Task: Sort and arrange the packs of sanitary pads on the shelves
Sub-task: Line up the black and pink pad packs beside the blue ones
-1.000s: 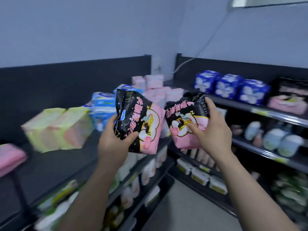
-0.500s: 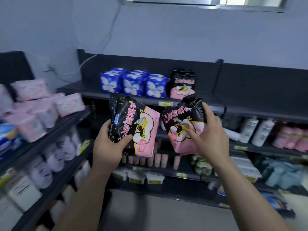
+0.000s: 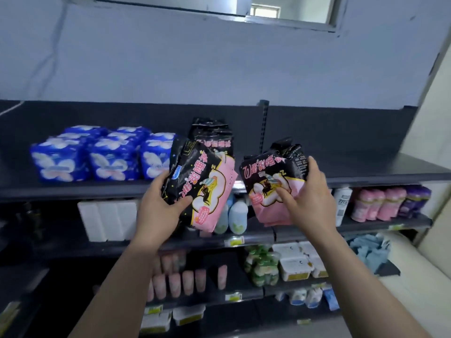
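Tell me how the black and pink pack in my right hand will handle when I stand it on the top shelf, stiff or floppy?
Probably soft: the pack has a crinkled top bunched above the right hand. Likely light, one hand lifts it. It might slump, so lean it on the matching pack on the top shelf.

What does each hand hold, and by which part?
The left hand grips one black-and-pink pack at its lower left edge; the right hand grips a second pack at its right side, thumb on the front.
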A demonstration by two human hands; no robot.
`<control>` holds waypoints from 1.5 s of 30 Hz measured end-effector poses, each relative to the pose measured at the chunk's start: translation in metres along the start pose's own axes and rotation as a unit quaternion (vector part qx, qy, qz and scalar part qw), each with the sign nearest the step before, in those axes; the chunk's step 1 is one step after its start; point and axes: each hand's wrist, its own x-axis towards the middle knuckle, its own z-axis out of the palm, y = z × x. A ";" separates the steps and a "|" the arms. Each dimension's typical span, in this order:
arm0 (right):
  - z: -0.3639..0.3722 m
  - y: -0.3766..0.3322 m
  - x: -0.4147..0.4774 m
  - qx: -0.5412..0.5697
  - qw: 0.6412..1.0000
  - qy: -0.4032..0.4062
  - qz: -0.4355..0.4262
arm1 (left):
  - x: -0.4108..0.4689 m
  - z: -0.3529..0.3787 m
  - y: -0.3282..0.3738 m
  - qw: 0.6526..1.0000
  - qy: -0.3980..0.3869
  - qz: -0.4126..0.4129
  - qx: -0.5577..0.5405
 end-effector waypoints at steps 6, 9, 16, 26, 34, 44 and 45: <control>0.035 0.019 0.075 0.024 0.997 0.070 0.026 | 0.113 0.051 0.016 0.998 -0.037 0.055 0.011; 0.046 0.037 0.095 0.025 0.994 0.093 0.047 | 0.153 0.079 0.023 0.995 -0.053 0.081 -0.007; 0.063 0.079 0.137 0.036 0.990 0.113 0.080 | 0.223 0.147 0.045 0.989 -0.098 0.115 -0.004; 0.104 0.146 0.240 0.101 0.989 0.083 0.067 | 0.331 0.243 0.055 0.990 -0.102 0.094 0.027; 0.160 0.194 0.322 0.200 0.978 -0.018 0.052 | 0.423 0.294 0.042 0.969 -0.160 0.051 0.179; 0.227 0.233 0.373 0.264 0.955 -0.120 0.055 | 0.493 0.334 0.007 0.925 -0.222 0.037 0.305; 0.230 0.234 0.375 0.269 0.953 -0.125 0.055 | 0.496 0.338 0.003 0.919 -0.224 0.037 0.321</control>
